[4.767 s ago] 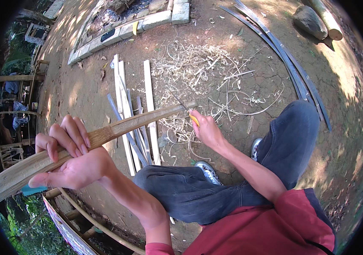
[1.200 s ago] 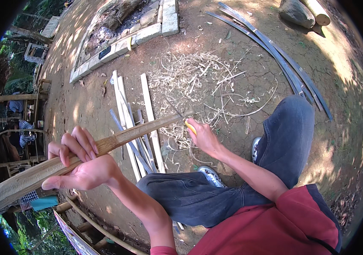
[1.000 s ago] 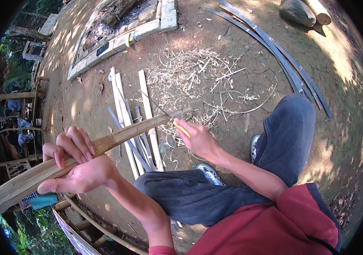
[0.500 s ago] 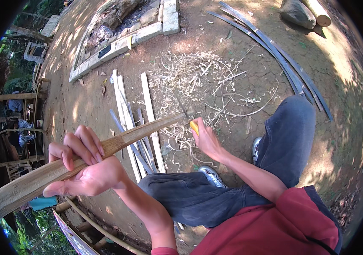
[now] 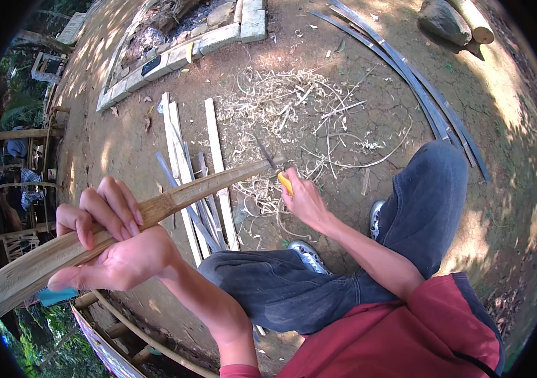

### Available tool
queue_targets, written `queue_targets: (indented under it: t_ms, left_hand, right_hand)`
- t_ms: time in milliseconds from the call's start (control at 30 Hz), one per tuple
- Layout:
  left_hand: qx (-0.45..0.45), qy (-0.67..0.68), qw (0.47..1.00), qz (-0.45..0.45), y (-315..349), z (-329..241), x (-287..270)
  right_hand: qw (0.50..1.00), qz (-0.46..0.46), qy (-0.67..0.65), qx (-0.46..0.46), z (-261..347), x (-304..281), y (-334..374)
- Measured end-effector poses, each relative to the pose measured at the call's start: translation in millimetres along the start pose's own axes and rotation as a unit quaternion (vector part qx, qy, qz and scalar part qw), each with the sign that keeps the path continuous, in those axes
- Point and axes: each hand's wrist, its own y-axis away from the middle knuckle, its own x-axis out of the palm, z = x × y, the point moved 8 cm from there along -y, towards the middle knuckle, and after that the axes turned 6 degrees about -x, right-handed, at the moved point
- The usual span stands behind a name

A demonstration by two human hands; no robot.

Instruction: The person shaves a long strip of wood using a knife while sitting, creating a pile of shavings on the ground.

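A long split bamboo piece (image 5: 199, 188) slants from the lower left up toward the middle, its thin end over the shavings. My left hand (image 5: 133, 252) is closed around its thicker part, palm up, with the thumb stretched along it. Near the thin end, my right hand (image 5: 308, 205) grips a knife by its yellow handle (image 5: 285, 183). The dark blade (image 5: 263, 150) lies across the bamboo, close to its tip.
Curly shavings (image 5: 281, 107) litter the ground ahead. Pale bamboo strips (image 5: 213, 145) lie beyond my left knee. Long dark strips (image 5: 407, 75) curve at the right, near a stone (image 5: 445, 22) and a log (image 5: 473, 22). A block-edged fire pit (image 5: 174, 60) is far left.
My left hand and the bamboo have shifted slightly left in the picture. The knife blade now crosses the bamboo a little farther in from its tip. Both grips are unchanged.
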Motion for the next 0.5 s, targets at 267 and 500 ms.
queue_targets:
  t_ms: [267,500]
  left_hand:
    - [0.0,-0.015,1.0,-0.024,0,1,3]
    - [0.003,-0.021,1.0,-0.015,-1,-1,-2]
  right_hand:
    - [0.998,-0.036,0.052,-0.029,-49,28,10]
    - [0.997,0.025,0.006,0.079,-31,13,4]
